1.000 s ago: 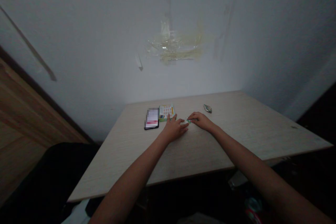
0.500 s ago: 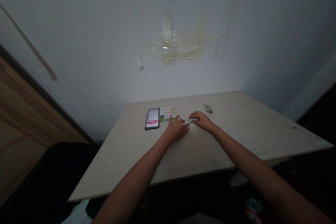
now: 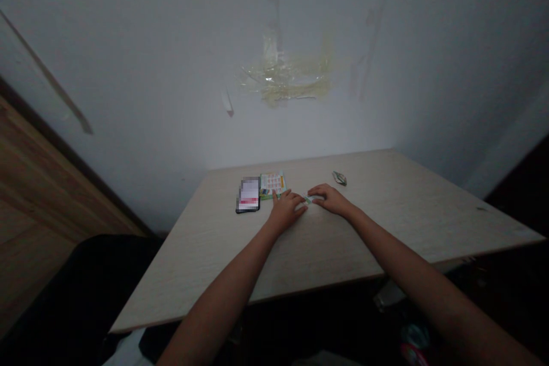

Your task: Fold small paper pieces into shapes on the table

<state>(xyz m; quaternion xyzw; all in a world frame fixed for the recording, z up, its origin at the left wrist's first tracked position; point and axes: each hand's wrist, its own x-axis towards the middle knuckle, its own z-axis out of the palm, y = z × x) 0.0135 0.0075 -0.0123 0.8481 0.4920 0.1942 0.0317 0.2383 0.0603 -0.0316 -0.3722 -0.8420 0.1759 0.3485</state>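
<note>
A small green-and-white paper (image 3: 307, 199) lay on the counter (image 3: 334, 251) between the left hand (image 3: 286, 209), fingers spread, and the right hand (image 3: 333, 200), fingers curled, pinching it or not, I couldn't tell. Leftward lay a booklet (image 3: 273, 182) and a phone (image 3: 249, 193).

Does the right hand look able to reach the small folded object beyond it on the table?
Probably yes: the small folded object lies beyond the right hand, and I see nothing between them. But the hand seems occupied with the green-white piece.

Apparently a room at home: pale table (image 3: 206, 257) against a tape-marked wall (image 3: 171, 80).
</note>
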